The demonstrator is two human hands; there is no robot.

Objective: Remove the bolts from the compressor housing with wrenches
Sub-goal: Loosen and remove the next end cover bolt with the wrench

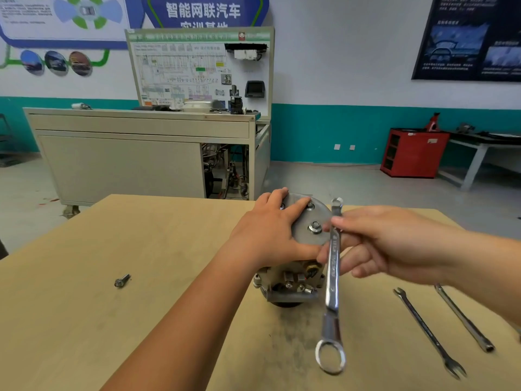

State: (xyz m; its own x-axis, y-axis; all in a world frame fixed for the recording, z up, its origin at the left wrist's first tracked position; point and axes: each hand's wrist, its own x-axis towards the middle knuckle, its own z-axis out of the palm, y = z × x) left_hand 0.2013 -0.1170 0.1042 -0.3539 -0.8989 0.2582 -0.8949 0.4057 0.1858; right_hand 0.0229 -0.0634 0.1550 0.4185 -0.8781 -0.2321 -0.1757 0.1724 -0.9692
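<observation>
The right hand (389, 244) pinches a combination wrench (333, 277) by the upper half of its shaft, thumb on the near face and the other fingers curled behind it. The wrench is held off the table, with its open end up at the far right rim of the compressor housing (290, 280) and its ring end hanging out toward the viewer. Neither end sits on a fastener. The central bolt (315, 227) in the compressor's round end plate (304, 238) lies just left of the shaft, beside the thumb tip. The left hand (267, 232) lies flat on the left part of that plate, fingers straight and spread; one fingertip reaches a smaller bolt (310, 205) near the far rim. The compressor stands on a wooden table (141, 320). Well to its left on the table lies a loose bolt (122, 280). To its right lie a double open-end wrench (428, 331) and, beyond that, a slimmer wrench (463, 318), side by side.
</observation>
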